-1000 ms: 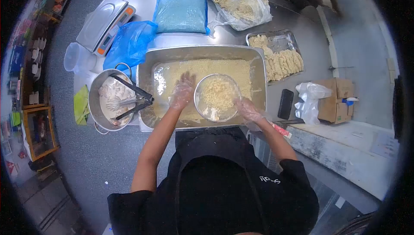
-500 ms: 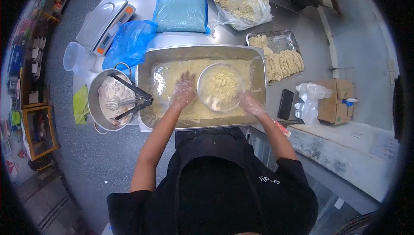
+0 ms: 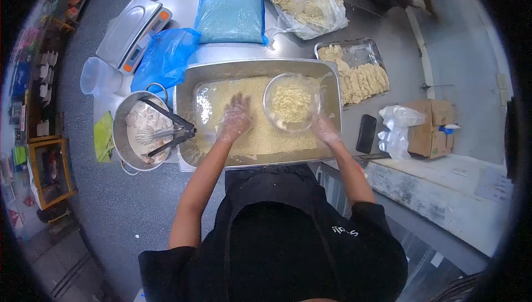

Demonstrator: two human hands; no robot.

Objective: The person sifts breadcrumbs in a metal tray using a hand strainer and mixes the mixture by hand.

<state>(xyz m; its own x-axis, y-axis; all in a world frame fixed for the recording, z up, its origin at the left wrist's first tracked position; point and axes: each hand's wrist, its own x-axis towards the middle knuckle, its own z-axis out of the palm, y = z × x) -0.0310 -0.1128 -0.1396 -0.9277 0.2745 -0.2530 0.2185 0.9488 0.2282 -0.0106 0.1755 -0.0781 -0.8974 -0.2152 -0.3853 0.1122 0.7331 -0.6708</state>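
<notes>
A large steel pan (image 3: 185, 158) has pale yellow crumbs (image 3: 260, 135) spread over its bottom. My right hand (image 3: 325, 127), in a clear plastic glove, grips the rim of a round sieve (image 3: 266, 102) above the crumbs. Inside the sieve lie crumb-coated pieces (image 3: 291, 102), slightly blurred. My left hand (image 3: 237, 116), also gloved, is just left of the sieve over the crumbs, fingers apart and pointing away from me, with nothing held. Left of the pan stands a steel pot (image 3: 123, 155) with pinkish-white wet pieces, a whisk (image 3: 152, 134) and black-handled tongs (image 3: 180, 122).
Coated pieces fill part of a tray (image 3: 368, 52) at the right, near a phone (image 3: 366, 134), plastic bags (image 3: 396, 127) and a cardboard box (image 3: 429, 135). Behind the pan are a blue bag (image 3: 231, 16), a crumb-filled clear bag (image 3: 310, 5) and a scale (image 3: 133, 30).
The sieve has moved right and slightly away from me, with my right hand on its rim. The pieces in it have shifted. My left hand has barely moved.
</notes>
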